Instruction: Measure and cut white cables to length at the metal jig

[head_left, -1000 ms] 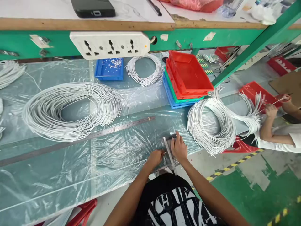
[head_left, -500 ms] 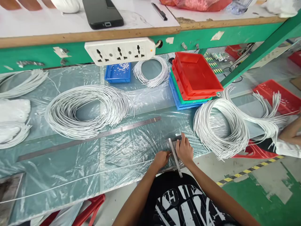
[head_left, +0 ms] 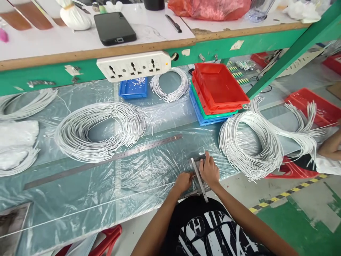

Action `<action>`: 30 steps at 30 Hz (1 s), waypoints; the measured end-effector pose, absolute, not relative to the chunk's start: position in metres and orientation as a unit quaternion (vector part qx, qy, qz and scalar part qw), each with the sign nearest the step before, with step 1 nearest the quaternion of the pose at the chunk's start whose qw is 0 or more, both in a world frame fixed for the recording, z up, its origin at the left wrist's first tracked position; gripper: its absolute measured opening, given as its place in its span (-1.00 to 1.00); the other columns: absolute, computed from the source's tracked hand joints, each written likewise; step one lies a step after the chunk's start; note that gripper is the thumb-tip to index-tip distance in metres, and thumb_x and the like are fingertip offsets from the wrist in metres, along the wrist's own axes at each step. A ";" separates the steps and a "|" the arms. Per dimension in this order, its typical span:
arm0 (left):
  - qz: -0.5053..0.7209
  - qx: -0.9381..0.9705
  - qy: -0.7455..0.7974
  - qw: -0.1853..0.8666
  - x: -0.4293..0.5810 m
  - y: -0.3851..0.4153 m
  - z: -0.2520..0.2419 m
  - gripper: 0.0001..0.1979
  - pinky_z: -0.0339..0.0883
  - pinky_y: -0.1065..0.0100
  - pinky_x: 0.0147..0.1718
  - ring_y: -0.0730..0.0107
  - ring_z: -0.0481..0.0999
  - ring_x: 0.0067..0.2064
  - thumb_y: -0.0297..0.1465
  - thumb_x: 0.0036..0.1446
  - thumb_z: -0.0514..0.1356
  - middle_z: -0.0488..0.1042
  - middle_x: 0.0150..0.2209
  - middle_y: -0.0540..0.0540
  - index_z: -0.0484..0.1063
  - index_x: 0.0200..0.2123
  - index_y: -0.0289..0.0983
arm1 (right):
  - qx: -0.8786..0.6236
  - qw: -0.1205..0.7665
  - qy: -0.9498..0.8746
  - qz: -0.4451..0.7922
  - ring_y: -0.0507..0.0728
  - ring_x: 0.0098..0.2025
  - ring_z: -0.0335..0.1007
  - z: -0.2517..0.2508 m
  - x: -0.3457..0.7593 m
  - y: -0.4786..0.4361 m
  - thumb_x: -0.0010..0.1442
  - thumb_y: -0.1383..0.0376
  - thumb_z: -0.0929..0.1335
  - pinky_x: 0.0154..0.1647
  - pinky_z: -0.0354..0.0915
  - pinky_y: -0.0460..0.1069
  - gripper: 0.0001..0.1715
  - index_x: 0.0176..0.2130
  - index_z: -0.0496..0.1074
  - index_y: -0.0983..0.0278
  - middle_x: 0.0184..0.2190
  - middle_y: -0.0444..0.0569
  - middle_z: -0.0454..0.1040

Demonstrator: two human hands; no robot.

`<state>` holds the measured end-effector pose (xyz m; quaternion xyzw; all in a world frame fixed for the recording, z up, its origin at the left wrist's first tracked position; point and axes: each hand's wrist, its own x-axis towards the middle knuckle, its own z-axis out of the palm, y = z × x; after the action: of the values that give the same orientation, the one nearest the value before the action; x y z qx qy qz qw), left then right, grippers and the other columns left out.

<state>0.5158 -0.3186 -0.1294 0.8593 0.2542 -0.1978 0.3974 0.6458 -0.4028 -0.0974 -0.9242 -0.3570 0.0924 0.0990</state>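
A thin white wire (head_left: 87, 209) runs across the table from the left edge to my left hand (head_left: 184, 181), whose closed fingers hold it. That hand lies just left of a narrow metal bar (head_left: 199, 179), which slants over a dark flat metal piece (head_left: 197, 160) at the table's front edge. My right hand (head_left: 210, 171) rests on the bar's right side, index finger stretched out and thumb apart from it. Its other fingers are partly hidden. Left of both hands, a long steel ruler (head_left: 149, 145) lies on the table.
A large coil of white wire (head_left: 130, 121) lies behind the ruler, another wire coil (head_left: 274, 153) to the right. Stacked trays (head_left: 221, 87) and a small blue tray (head_left: 133, 91) stand farther back. A power strip (head_left: 133, 65) hangs on the shelf edge. A co-worker's arm (head_left: 330, 145) shows at right.
The camera view has tilted slightly up, showing more of the shelf. Both hands, the metal bar and the wire keep nearly the same places.
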 end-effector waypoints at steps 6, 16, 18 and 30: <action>-0.194 0.855 0.265 0.401 0.515 -0.322 -0.127 -0.66 0.31 0.20 -0.09 0.04 0.57 -0.08 -0.39 0.33 -0.03 0.60 -0.16 -0.28 0.53 -0.08 -0.30 | -0.927 0.092 -0.350 0.095 0.31 -0.12 0.48 -0.094 0.640 -0.400 0.43 0.22 0.09 -0.39 0.32 0.04 -0.45 0.31 0.06 0.39 -0.01 0.23 0.44; 0.030 0.777 0.373 0.506 0.476 -0.342 -0.061 -0.68 0.32 0.29 -0.20 0.26 0.51 -0.23 -0.31 0.33 -0.03 0.55 -0.30 -0.16 0.49 -0.30 -0.27 | -0.852 0.345 -0.386 0.077 0.45 0.24 0.22 -0.110 0.640 -0.424 0.30 0.04 0.12 0.15 0.26 0.35 -0.32 0.25 0.18 0.36 0.17 0.32 0.28; 0.177 0.673 0.382 0.608 0.462 -0.342 -0.023 -0.64 0.30 0.33 -0.29 0.35 0.45 -0.33 -0.20 0.32 0.00 0.47 -0.39 -0.09 0.46 -0.35 -0.27 | -0.776 0.384 -0.482 0.133 0.41 0.34 0.07 -0.095 0.615 -0.421 0.27 0.05 0.19 0.26 0.16 0.35 -0.33 0.26 0.19 0.30 0.26 0.29 0.18; 0.684 0.281 0.663 0.117 0.102 -0.301 0.193 -0.70 0.33 0.09 -0.20 0.32 0.35 -0.32 0.00 0.07 0.20 0.40 -0.52 0.16 0.36 -0.42 -0.09 | -0.434 0.257 -0.673 0.542 0.08 -0.40 0.32 0.053 0.484 -0.297 0.38 -0.06 0.16 -0.31 0.26 -0.05 -0.46 -0.37 0.41 0.23 -0.46 -0.14 0.38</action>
<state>0.1017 -0.3007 0.1933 0.2812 0.6631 0.6838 0.1165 0.4841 -0.2975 0.0529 -0.4336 -0.6727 0.5418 0.2568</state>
